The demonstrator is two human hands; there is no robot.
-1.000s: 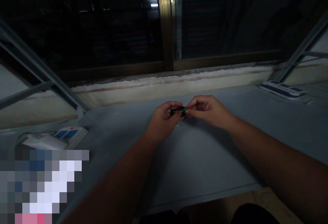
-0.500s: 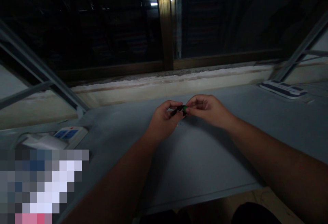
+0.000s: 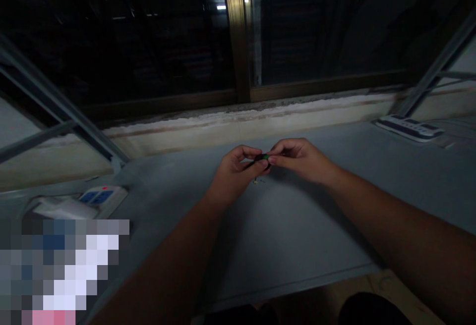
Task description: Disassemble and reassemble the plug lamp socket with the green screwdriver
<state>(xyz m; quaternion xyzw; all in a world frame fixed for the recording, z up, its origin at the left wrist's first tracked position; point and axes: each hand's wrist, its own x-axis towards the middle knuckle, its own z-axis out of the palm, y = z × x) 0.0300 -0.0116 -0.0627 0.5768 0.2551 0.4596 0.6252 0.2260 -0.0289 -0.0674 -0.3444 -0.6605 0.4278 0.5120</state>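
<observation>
Head view; light dim. Landmark: the brass-coloured window post (image 3: 236, 42), upright at the top middle.

On the near side of the post, a touch right of its line: a small dark piece (image 3: 260, 158) with a green part (image 3: 266, 156), held just above the grey table (image 3: 312, 241). Too small and shaded to say what it is, or whether the green is joined to the dark.

Left hand (image 3: 238, 169), about below the post: thumb and fingers pinching the dark piece. Right hand (image 3: 301, 159), right of the post's line: thumb and forefinger pinching at the green part, other fingers curled. Fingertips of both hands nearly meet.

Pale speck (image 3: 255, 182) just under the left thumb, near side of the post; cannot tell whether it hangs or lies.

Well left of the post: power strip (image 3: 111, 197), red light showing, white object (image 3: 67, 208) beside it. Well right of the post: second strip (image 3: 407, 129), dark and white.
</observation>
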